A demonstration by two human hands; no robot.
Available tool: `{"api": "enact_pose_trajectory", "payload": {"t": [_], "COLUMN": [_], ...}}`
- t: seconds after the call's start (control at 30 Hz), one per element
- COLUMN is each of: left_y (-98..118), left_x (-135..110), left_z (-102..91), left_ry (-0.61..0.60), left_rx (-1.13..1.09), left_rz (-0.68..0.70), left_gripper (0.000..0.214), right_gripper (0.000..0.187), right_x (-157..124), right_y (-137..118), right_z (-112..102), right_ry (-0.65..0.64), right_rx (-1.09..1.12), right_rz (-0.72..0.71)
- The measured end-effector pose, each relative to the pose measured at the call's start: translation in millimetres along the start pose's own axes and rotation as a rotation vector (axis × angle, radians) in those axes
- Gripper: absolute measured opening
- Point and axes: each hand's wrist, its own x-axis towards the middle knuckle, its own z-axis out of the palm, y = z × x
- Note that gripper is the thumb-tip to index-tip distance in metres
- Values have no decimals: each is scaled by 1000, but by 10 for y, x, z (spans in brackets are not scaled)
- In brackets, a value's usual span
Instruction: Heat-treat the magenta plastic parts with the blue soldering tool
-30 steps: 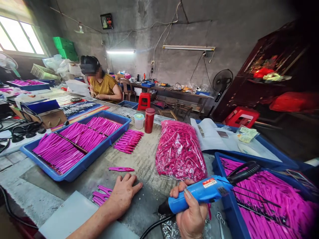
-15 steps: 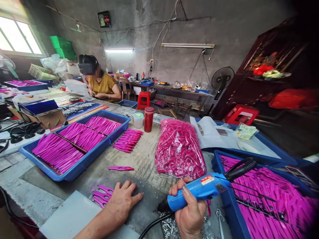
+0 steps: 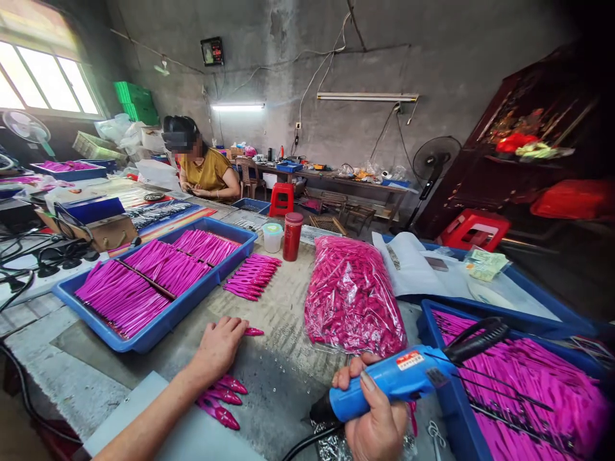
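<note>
Open gap between left hand (image 3: 221, 344) and power-tool (image 3: 396, 379)

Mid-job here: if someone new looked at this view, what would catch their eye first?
Probably the bright blue power tool gripped in the right hand, low and right of centre. Next, likely the bulging clear bag of pink items just beyond it on the table, then the blue tray at the left, filled with rows of long pink pieces.

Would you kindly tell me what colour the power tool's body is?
The power tool's body is blue, clearest in the head view.
</note>
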Motion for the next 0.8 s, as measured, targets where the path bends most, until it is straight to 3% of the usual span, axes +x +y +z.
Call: {"api": "enact_pose_trajectory", "payload": {"t": [0.3,0.57,0.8], "left_y": [-111,61,139], "left_x": [123,-67,-64], "left_z": [93,67,111], "left_ry": [-42,6,-74], "left_rx": [-79,-215,-219], "left_rz": [90,188,144], "left_gripper": [23,21,10], "right_gripper": [29,30,32], "right_x": [3,3,-18], "right_y": [-31,-51,-65], "right_z": [24,66,84], "right_ry": [12,52,83], "right_rx": [7,-10,-11], "right_rz": [6,14,29]}}
